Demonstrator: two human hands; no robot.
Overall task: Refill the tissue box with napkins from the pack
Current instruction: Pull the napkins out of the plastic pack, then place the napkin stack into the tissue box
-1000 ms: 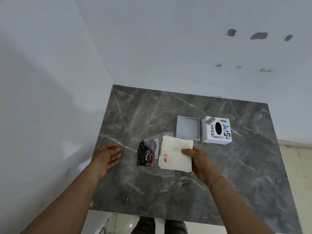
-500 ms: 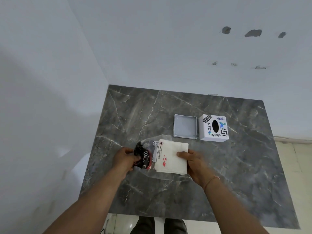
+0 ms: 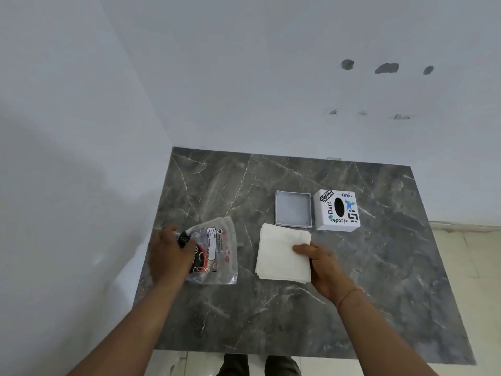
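White napkin stack (image 3: 283, 255) out of pack, mid-table, right hand (image 3: 324, 267) pinching its right edge; left hand (image 3: 169, 253) clamped on crumpled clear plastic pack (image 3: 215, 252) near table's left edge. Open grey tray (image 3: 292, 208) and white printed tissue box cover (image 3: 336, 210) beyond, toward back edge. Left: load stack, close box

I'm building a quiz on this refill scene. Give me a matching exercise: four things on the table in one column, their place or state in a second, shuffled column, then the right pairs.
Things:
1. napkin stack
2. plastic pack
3. grey tray
4. white box with the oval slot

Place or state:
A. farthest right, printed with stickers
B. held at its edge by the right hand
C. open and bare inside, just beyond the napkins
D. crumpled, gripped by the left hand

Pairs: 1-B, 2-D, 3-C, 4-A
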